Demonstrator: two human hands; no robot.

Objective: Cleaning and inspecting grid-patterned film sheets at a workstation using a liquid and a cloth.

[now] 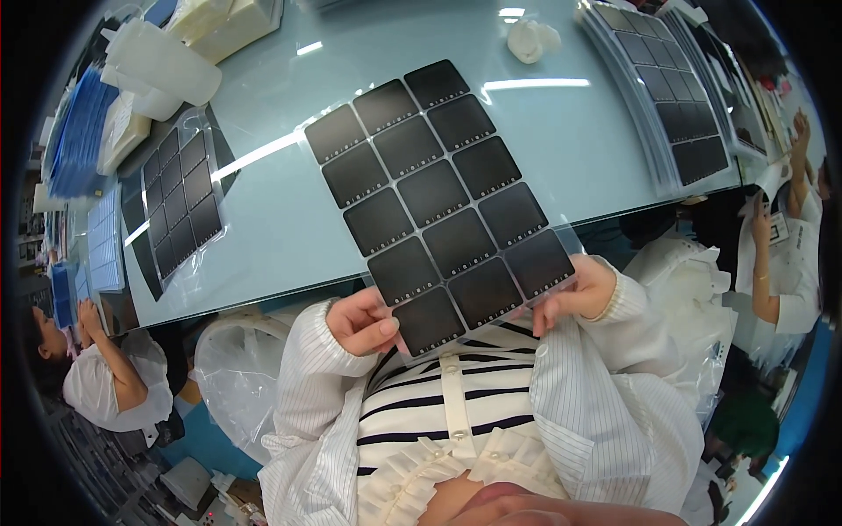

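A clear sheet of dark square tiles (438,202), arranged three across, is held tilted above the near edge of the pale blue-green table (281,219). Its near left corner is pinched by the left hand (364,320), thumb pressed on top of a tile. Its near right corner is gripped by the right hand (581,294), fingers curled closed on the edge. Left of the held sheet, a second bagged tile sheet (180,206) lies flat on the table. Beyond the held sheet to the right, a stack of similar sheets (671,96) is seen. A small white object (532,39), possibly crumpled wrapping, rests beyond the held sheet.
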